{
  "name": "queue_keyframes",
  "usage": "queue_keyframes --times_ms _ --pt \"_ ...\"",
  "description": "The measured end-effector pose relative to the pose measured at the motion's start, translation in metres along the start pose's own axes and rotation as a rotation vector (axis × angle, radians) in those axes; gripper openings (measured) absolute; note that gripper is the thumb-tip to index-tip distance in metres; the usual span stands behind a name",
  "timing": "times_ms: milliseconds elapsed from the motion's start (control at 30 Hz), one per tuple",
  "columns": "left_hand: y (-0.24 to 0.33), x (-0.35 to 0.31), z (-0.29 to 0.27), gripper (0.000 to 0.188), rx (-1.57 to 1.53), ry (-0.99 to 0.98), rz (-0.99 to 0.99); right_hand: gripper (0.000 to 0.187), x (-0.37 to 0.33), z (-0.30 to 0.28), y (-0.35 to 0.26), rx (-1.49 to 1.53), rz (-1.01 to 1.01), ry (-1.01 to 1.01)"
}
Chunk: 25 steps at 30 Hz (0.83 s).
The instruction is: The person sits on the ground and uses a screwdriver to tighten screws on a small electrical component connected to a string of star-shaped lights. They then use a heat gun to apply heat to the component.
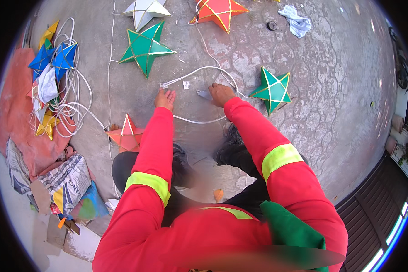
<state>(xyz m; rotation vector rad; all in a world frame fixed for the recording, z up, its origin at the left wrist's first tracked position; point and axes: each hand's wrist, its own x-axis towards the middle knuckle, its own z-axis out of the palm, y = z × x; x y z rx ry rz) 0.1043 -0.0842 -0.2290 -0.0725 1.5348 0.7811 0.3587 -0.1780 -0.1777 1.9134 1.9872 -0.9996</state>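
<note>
My left hand [166, 98] is turned palm up, its thumb and forefinger pinching the end of a white cable [198, 69]. From there the cable arches over to the right and loops back below my hands. My right hand [222, 94] is closed, and a flat grey object [204, 94] sticks out of it toward the left; its kind is too blurred to tell. Between the hands a small white paper slip [186, 85] lies on the ground. Right of my right hand sits a green star lantern [272, 89] with gold edging. A red star lantern [128, 134] rests by my left forearm.
Farther off lie a green star [145, 49], a white star [146, 11], an orange-red star [220, 13], a black tape roll [271, 26] and a pale cloth [296, 21]. Coiled white cable [79, 106] with several stars and printed sacks [72, 181] fill the left side.
</note>
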Motion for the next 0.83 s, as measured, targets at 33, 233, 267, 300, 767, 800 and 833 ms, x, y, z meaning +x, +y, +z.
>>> queue_keyframes --times_ms 33,233,267,300,767,800,833 --pt "0.005 -0.023 -0.001 0.047 0.053 0.036 -0.033 0.048 -0.013 -0.017 0.013 0.041 -0.029 -0.015" --pt "0.011 -0.212 0.034 0.047 0.923 -0.362 -0.109 0.074 -0.206 -0.11 0.09 0.716 0.34 -0.248" --pt "0.015 -0.247 0.038 0.045 1.144 -0.459 -0.095 0.081 -0.258 -0.117 0.09 1.045 0.474 -0.292" --pt "0.02 -0.284 0.04 0.043 1.367 -0.546 -0.07 0.082 -0.31 -0.12 0.077 1.22 0.602 -0.236" --pt "0.141 -0.567 0.29 0.039 1.538 -0.584 0.095 0.057 -0.642 -0.328 0.107 1.068 0.59 0.049" --pt "0.14 -0.564 0.316 0.039 1.556 -0.579 0.098 0.056 -0.645 -0.341 0.133 0.899 0.59 0.119" --pt "0.134 -0.559 0.34 0.04 1.554 -0.591 0.117 0.056 -0.645 -0.352 0.156 0.884 0.583 0.132"
